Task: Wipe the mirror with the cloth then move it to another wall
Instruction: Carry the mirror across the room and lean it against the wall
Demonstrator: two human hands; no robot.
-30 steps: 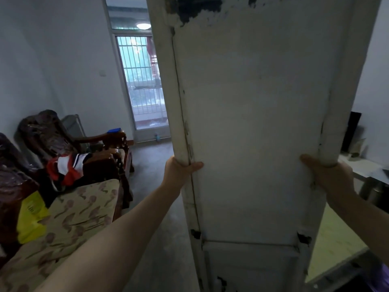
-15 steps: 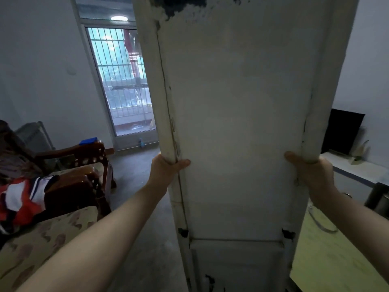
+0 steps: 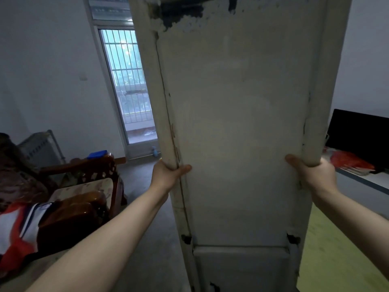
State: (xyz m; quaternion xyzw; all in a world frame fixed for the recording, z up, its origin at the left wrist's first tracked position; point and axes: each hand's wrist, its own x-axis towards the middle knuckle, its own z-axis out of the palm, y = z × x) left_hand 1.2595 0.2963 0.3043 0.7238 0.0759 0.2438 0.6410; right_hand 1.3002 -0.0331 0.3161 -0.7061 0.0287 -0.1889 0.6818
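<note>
walls: plain white wall point(image 3: 52, 70) with a small switch point(image 3: 83, 76) | window: tall barred glass door point(image 3: 128, 85), daylight comes in | floor: grey concrete floor point(image 3: 143, 186) | left: dark wooden armchair point(image 3: 92, 171), blue box point(image 3: 97, 154) on its arm, red-and-white cloth point(image 3: 19, 226) nearer | right: black screen point(image 3: 360, 131) on a white shelf point(image 3: 368, 182)

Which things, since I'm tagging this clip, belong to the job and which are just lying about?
In the job: tall white mirror, paint chipped; left hand and right hand, each gripping a side rail.
Lying about: carved dark wooden armchair; red-and-white garment; black flat screen; small blue box.
</note>
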